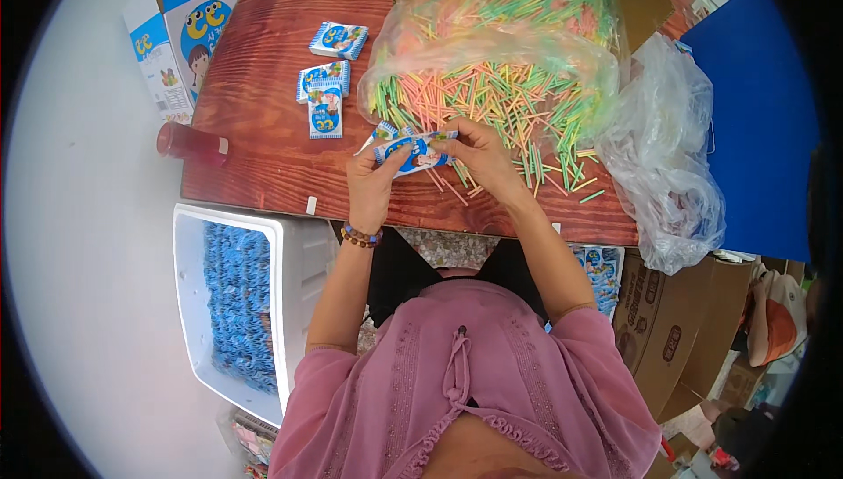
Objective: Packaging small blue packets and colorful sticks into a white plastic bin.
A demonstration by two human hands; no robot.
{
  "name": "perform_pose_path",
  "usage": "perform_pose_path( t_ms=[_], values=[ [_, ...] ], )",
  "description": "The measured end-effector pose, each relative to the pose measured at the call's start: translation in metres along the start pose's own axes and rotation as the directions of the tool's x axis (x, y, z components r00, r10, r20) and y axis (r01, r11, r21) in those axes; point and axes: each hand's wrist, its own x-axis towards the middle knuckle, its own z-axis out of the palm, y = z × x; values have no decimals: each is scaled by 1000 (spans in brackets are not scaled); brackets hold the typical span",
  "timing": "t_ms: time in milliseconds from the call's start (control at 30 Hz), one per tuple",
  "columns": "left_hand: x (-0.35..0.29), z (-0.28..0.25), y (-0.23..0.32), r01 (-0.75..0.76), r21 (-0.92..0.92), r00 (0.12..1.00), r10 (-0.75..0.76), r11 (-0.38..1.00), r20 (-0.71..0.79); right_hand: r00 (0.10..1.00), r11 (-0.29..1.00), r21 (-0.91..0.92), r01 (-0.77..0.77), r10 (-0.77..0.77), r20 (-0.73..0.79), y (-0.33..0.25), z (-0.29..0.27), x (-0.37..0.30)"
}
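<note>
Between my hands is a small blue and white packet, held by its two ends above the table's front part. My left hand pinches one end with thumb and fingers, and my right hand pinches the other. Part of another packet or flap shows behind it, too covered to tell which. Just beyond my hands, a heap of thin pink, yellow and green sticks spills from a large clear plastic bag. Several similar packets lie to the left, among them an upright one and one farther back.
A white foam box filled with blue packets stands below the table's left edge. A pink-red bottle lies at that edge, near printed cartons. Crumpled clear plastic hangs over the right edge, above a brown cardboard box.
</note>
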Motion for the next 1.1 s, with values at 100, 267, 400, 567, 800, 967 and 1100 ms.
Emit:
perform_pose_path(
  t_ms=[100,267,400,567,800,967,1100],
  values=[
    [-7,9,-5,36,-69,999,-39,997,-35,1000,998,-53,-25,24,-17,3,-4,-9],
    [-17,19,-13,65,-161,993,-80,985,-89,996,993,-88,-82,78,-38,12,-14,-18],
    [-19,21,-15,78,-158,993,-91,984,-81,997,997,-13,-71,70,-33,9,-12,-22],
    [-21,25,-12,62,-79,992,-70,995,-100,997,995,83,-56,60,-49,5,-9,-24],
    [-24,24,-18,65,-224,986,-98,972,-137,992,992,44,-121,123,-35,0,-15,-32],
    [-25,24,-21,114,-365,980,-164,924,-110,988,968,196,156,-150,-44,-14,-27,-39],
    [-26,27,-29,151,-355,985,-169,923,-19,948,884,-342,319,-296,119,-11,-24,-43]
  ],
)
